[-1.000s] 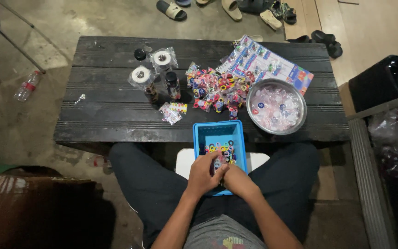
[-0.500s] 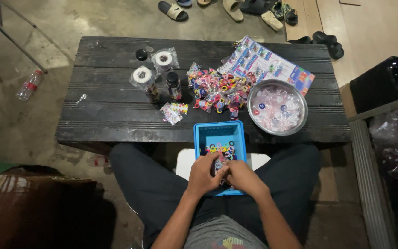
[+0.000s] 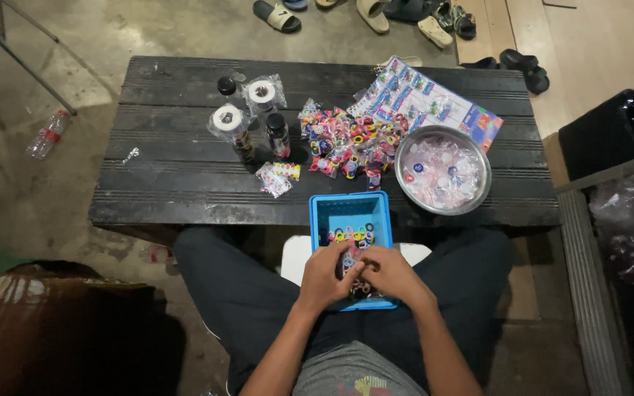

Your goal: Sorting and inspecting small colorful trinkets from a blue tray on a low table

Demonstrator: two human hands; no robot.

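Both hands meet over the near end of the rectangular blue plastic basket [image 3: 351, 220] on the lap: left hand [image 3: 326, 275] and right hand [image 3: 392, 275], fingers curled together among small colourful elastic hair bands [image 3: 352, 236]; the exact grip is hidden. Beyond, a round shiny metal bowl [image 3: 442, 170] sits at the dark ribbed wooden table's [image 3: 170, 176] near right edge.

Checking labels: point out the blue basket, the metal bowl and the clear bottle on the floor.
blue basket [image 3: 323, 214]: head view, bare left wall.
metal bowl [image 3: 484, 165]: head view, right rim.
clear bottle [image 3: 46, 136]: head view, middle of its body.
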